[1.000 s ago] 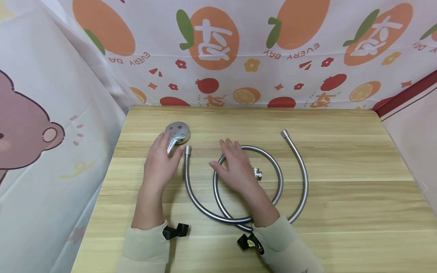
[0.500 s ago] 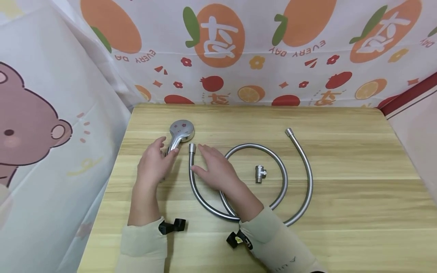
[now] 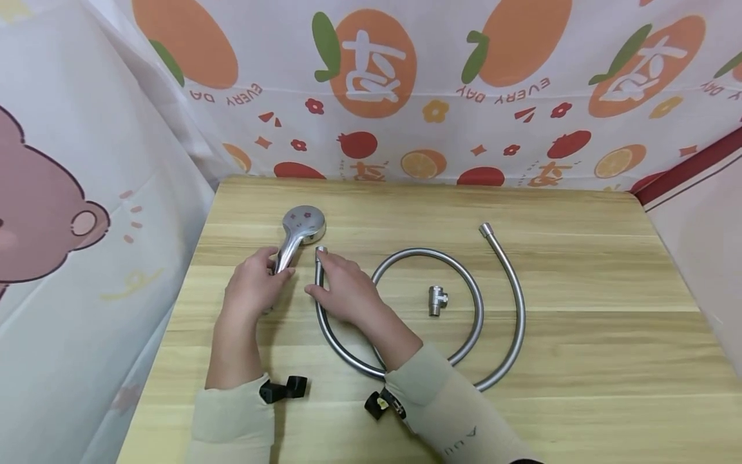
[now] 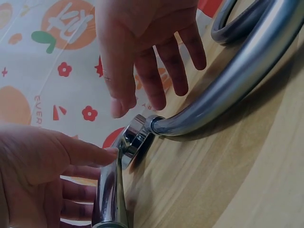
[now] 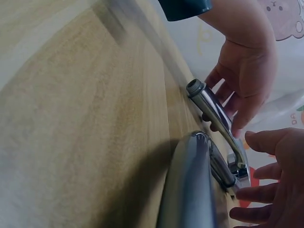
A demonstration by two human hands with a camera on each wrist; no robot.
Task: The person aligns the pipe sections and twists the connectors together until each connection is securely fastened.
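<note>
A chrome shower head (image 3: 304, 222) lies at the back left of the wooden table in the head view. My left hand (image 3: 249, 290) holds its handle, thumb on one side and fingers on the other, as the left wrist view also shows. My right hand (image 3: 348, 290) hovers with loosely extended fingers over one end of the metal shower hose (image 3: 522, 309). In the left wrist view those fingers hang apart from the hose (image 4: 228, 90). From the right wrist view, the threaded end of the shower head (image 5: 195, 86) points free of the left hand.
A small chrome tee fitting (image 3: 437, 301) rests inside the hose's loop. The hose's other end (image 3: 485, 229) lies at the back right of the table (image 3: 608, 322). A fruit-print cloth (image 3: 440, 71) hangs behind the table's far edge.
My right hand has moved left from the hose loop to the hose's left end, uncovering the tee fitting. My left hand has slid down from near the shower head's face to its handle.
</note>
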